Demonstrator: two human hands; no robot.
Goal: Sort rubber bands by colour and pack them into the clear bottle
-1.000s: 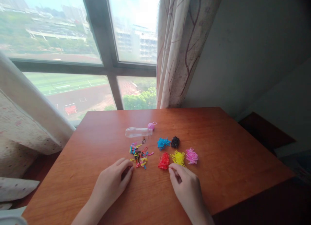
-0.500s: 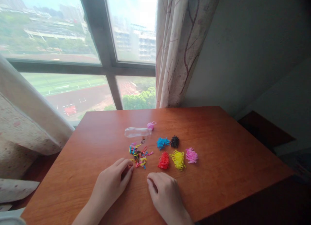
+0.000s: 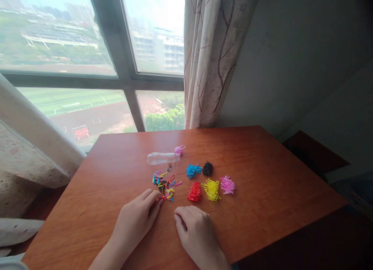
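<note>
A loose mix of small coloured rubber bands [image 3: 164,183] lies on the wooden table [image 3: 262,192]. To its right are sorted heaps: blue [image 3: 193,170], black [image 3: 207,168], red [image 3: 194,191], yellow [image 3: 211,190] and pink [image 3: 227,184]. My left hand [image 3: 136,219] rests on the table, fingers curled together, their tips at the near edge of the mixed bands; what they pinch is hidden. My right hand [image 3: 194,231] lies close beside it, fingers curled under, below the red heap and apart from it.
A clear little bottle [image 3: 161,158] with a pink cap [image 3: 179,149] lies on its side behind the bands. Windows and a patterned curtain [image 3: 212,60] stand behind the table. A grey wall is at the right, and a pale curtain [image 3: 32,145] hangs at the left.
My right hand has pulled back from the yellow heap and moved left, to just beside my left hand. The left hand has stayed put at the mixed bands.
</note>
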